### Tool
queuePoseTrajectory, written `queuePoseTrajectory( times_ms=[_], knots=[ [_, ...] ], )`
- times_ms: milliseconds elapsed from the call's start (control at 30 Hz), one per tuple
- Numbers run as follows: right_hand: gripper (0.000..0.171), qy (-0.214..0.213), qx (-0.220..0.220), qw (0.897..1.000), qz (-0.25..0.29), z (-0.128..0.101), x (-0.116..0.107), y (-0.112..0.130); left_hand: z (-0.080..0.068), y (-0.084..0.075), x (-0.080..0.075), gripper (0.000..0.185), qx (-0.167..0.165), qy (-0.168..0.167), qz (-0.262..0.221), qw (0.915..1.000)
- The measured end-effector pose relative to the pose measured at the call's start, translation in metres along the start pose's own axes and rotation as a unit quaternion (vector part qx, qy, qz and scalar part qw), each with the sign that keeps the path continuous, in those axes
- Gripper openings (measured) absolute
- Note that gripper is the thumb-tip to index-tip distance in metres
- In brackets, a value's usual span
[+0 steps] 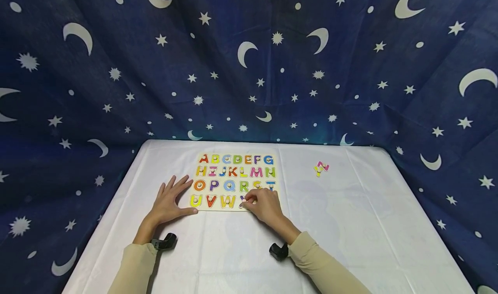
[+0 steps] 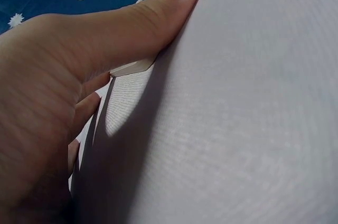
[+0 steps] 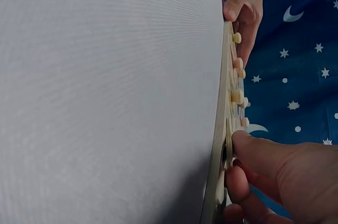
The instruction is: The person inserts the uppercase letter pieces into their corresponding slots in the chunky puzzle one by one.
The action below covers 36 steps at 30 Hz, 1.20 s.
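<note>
1. My left hand [image 1: 168, 202] lies flat, fingers spread, thumb against the board [image 1: 236, 182] edge at table [image 1: 350, 225] centre.
2. My right hand [image 1: 265, 205] pinches a piece on the bottom row.
3. Only the head view shows two loose letters [image 1: 320, 168] – well right.

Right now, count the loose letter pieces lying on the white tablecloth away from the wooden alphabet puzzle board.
2: a yellow letter piece and a pink letter piece, touching each other on the white tablecloth, right of the wooden alphabet puzzle board. The right hand may hide another on the board.
</note>
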State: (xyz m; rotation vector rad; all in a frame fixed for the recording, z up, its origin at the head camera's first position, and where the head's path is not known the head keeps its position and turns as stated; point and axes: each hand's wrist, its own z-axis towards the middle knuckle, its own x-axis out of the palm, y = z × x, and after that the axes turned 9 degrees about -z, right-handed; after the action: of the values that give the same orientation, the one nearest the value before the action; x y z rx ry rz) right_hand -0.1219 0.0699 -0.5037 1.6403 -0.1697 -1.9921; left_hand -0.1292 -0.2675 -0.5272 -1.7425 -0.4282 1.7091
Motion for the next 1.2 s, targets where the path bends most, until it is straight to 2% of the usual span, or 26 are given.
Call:
queuePoseTrajectory(
  times_ms=[300,933,1200],
  knots=[
    [0.013,-0.004,-0.013,1.000,-0.001,0.0013,0.0011,-0.0010,-0.0007,-0.0019,-0.0010,0.105,0.001,0.002,0.001,1.0000],
    [0.014,0.012,-0.010,1.000,0.020,0.0022,-0.0023,-0.0028,-0.0004,-0.0035,-0.0025,0.103,0.008,0.001,-0.006,0.9999],
    [0.009,0.026,-0.032,0.999,0.021,0.0034,-0.0079,-0.0019,-0.0013,-0.0040,-0.0020,0.103,0.010,0.001,-0.007,0.9999]
  ],
)
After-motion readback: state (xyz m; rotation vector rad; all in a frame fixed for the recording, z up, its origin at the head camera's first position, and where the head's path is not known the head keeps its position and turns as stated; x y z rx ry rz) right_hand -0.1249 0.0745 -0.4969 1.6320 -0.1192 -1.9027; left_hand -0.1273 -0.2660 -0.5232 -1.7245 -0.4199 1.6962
